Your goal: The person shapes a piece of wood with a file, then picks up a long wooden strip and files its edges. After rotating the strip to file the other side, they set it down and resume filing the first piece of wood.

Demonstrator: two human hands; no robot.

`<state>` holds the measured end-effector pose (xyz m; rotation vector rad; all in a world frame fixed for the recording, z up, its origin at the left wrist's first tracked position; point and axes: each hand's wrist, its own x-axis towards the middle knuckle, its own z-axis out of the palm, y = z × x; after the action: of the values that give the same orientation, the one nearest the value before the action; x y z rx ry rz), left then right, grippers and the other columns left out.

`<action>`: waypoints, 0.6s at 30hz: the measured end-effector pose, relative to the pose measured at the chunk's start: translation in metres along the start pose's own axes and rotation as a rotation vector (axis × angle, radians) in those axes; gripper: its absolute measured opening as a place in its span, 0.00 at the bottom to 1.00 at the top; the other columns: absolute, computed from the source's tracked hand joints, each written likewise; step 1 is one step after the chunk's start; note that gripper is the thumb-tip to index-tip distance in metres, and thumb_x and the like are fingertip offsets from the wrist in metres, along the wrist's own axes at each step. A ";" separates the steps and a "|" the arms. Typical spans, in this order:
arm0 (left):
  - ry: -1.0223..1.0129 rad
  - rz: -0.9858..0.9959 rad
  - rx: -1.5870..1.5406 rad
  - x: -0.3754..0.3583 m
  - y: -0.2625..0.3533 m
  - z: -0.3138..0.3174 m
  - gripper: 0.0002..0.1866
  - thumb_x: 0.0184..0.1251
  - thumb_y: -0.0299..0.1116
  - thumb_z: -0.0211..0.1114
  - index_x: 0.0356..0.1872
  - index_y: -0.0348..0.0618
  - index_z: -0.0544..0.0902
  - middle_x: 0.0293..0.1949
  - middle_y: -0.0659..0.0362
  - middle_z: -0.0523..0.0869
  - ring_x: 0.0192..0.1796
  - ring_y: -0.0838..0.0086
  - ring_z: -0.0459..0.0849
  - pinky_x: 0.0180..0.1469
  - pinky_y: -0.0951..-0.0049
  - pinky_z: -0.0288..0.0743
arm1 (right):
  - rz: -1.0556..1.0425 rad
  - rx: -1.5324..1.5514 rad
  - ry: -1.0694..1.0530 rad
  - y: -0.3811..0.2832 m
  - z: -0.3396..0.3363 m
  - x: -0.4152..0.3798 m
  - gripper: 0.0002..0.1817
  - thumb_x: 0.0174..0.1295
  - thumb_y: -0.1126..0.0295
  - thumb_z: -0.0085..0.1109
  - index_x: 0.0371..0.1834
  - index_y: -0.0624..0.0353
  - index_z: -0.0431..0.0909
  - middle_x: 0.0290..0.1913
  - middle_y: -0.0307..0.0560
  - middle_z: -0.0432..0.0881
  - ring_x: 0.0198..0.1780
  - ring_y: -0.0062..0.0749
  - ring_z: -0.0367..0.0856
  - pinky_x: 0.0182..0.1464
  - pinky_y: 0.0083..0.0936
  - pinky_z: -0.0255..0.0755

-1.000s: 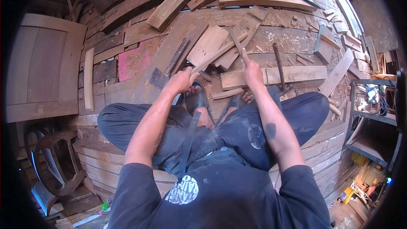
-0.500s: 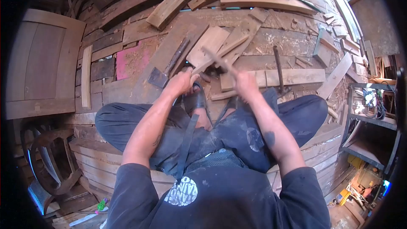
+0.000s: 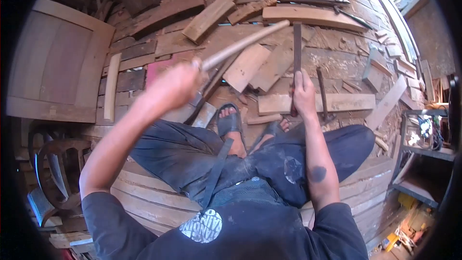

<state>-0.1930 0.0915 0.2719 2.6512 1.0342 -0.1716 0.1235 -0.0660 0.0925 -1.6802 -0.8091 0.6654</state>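
My left hand [image 3: 175,86] is closed around one end of a pale wooden stick [image 3: 245,43], raised to the left and slanting up to the right. Motion blurs this hand a little. In my right hand [image 3: 304,95] is a long flat file [image 3: 297,45], its dark blade pointing away from me and its reddish handle end showing below the fingers. Stick and file are apart. Below the hands are my sandalled feet [image 3: 229,118]. A wooden board [image 3: 317,102] lies under the right hand, with a dark hammer-like tool [image 3: 321,91] across it.
Several wood blocks [image 3: 209,18] and a curved piece [image 3: 313,17] lie farther out on the plank floor among shavings. A panelled door [image 3: 57,62] stands at the left, near a curved wooden frame [image 3: 60,173]. A metal shelf [image 3: 423,151] is at the right.
The stick and file, crossed low before my feet, have come apart. My left hand has lifted the stick up and left; my right hand has moved right, turning the file to point straight away.
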 end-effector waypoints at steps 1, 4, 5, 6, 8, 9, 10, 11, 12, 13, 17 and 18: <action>-0.076 -0.021 -0.075 -0.017 0.009 0.003 0.18 0.85 0.40 0.57 0.48 0.29 0.76 0.33 0.33 0.87 0.40 0.36 0.90 0.39 0.41 0.81 | -0.046 -0.092 -0.010 0.007 -0.003 -0.001 0.18 0.86 0.62 0.51 0.69 0.60 0.79 0.38 0.45 0.85 0.35 0.27 0.82 0.42 0.29 0.77; -0.261 -0.101 -0.299 -0.060 0.038 0.033 0.17 0.86 0.38 0.56 0.51 0.28 0.73 0.31 0.32 0.87 0.38 0.34 0.89 0.37 0.40 0.80 | -0.117 -0.147 -0.124 -0.023 0.008 -0.018 0.22 0.82 0.68 0.55 0.77 0.54 0.77 0.52 0.58 0.91 0.50 0.41 0.90 0.56 0.37 0.81; -0.262 -0.131 -0.394 -0.065 0.049 0.041 0.17 0.86 0.38 0.56 0.52 0.28 0.73 0.31 0.32 0.87 0.38 0.33 0.89 0.38 0.40 0.81 | -0.222 -0.149 -0.147 -0.018 0.013 -0.022 0.23 0.81 0.69 0.56 0.78 0.52 0.76 0.55 0.60 0.91 0.53 0.42 0.91 0.57 0.37 0.80; -0.271 -0.156 -0.492 -0.068 0.058 0.050 0.17 0.86 0.38 0.55 0.52 0.28 0.72 0.31 0.31 0.87 0.38 0.32 0.89 0.40 0.41 0.81 | -0.247 -0.196 -0.199 -0.017 0.012 -0.025 0.25 0.81 0.69 0.56 0.79 0.47 0.75 0.53 0.61 0.90 0.53 0.46 0.91 0.56 0.40 0.80; -0.158 -0.129 -0.554 -0.061 0.055 0.098 0.20 0.86 0.39 0.56 0.58 0.27 0.73 0.39 0.27 0.87 0.48 0.30 0.88 0.51 0.43 0.80 | -0.303 -0.285 -0.300 -0.013 0.011 -0.030 0.29 0.80 0.68 0.56 0.82 0.38 0.71 0.51 0.63 0.89 0.52 0.54 0.90 0.54 0.46 0.81; -0.091 -0.118 -0.590 -0.054 0.055 0.124 0.20 0.86 0.39 0.56 0.60 0.27 0.73 0.41 0.27 0.87 0.50 0.30 0.87 0.53 0.43 0.80 | -0.286 -0.418 -0.369 -0.015 0.005 -0.028 0.29 0.80 0.68 0.56 0.83 0.36 0.70 0.48 0.63 0.89 0.50 0.57 0.90 0.53 0.48 0.81; -0.022 -0.110 -0.630 -0.048 0.063 0.135 0.21 0.86 0.39 0.56 0.62 0.27 0.73 0.44 0.26 0.87 0.53 0.30 0.87 0.56 0.43 0.79 | -0.266 -0.553 -0.442 -0.016 -0.001 -0.029 0.30 0.80 0.67 0.55 0.84 0.33 0.69 0.46 0.63 0.89 0.48 0.59 0.89 0.52 0.51 0.81; -0.092 -0.209 -0.670 -0.041 0.070 0.143 0.23 0.85 0.40 0.56 0.67 0.29 0.73 0.51 0.25 0.85 0.61 0.31 0.83 0.62 0.43 0.76 | -0.279 -0.600 -0.473 -0.008 -0.003 -0.033 0.32 0.79 0.65 0.55 0.85 0.27 0.66 0.40 0.63 0.87 0.46 0.64 0.87 0.50 0.55 0.80; -0.081 -0.198 -0.662 -0.035 0.073 0.152 0.24 0.86 0.41 0.55 0.68 0.30 0.73 0.52 0.25 0.85 0.62 0.31 0.83 0.63 0.43 0.76 | -0.287 -0.637 -0.529 -0.009 -0.006 -0.037 0.32 0.79 0.65 0.55 0.85 0.27 0.67 0.40 0.63 0.87 0.45 0.64 0.87 0.50 0.55 0.80; -0.073 -0.189 -0.654 -0.029 0.073 0.166 0.24 0.86 0.41 0.55 0.68 0.30 0.73 0.53 0.25 0.85 0.63 0.31 0.82 0.64 0.43 0.75 | -0.291 -0.672 -0.587 -0.011 -0.008 -0.044 0.32 0.78 0.65 0.55 0.85 0.28 0.67 0.40 0.63 0.87 0.45 0.64 0.87 0.50 0.55 0.80; -0.050 -0.185 -0.709 -0.015 0.080 0.186 0.24 0.84 0.41 0.55 0.64 0.26 0.73 0.51 0.23 0.84 0.60 0.27 0.81 0.67 0.39 0.70 | -0.348 -0.603 -0.685 0.003 -0.008 -0.060 0.37 0.74 0.69 0.57 0.85 0.26 0.65 0.41 0.61 0.87 0.44 0.64 0.88 0.49 0.55 0.81; -0.038 -0.186 -0.733 -0.015 0.082 0.184 0.24 0.83 0.41 0.55 0.61 0.24 0.74 0.49 0.22 0.85 0.58 0.25 0.82 0.67 0.37 0.68 | -0.369 -0.572 -0.700 0.007 -0.008 -0.059 0.37 0.74 0.69 0.56 0.85 0.26 0.65 0.41 0.60 0.87 0.44 0.63 0.88 0.49 0.55 0.81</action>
<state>-0.1499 -0.0325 0.1185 1.8901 1.0701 0.1052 0.0946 -0.1183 0.0893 -1.7164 -1.9021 0.8156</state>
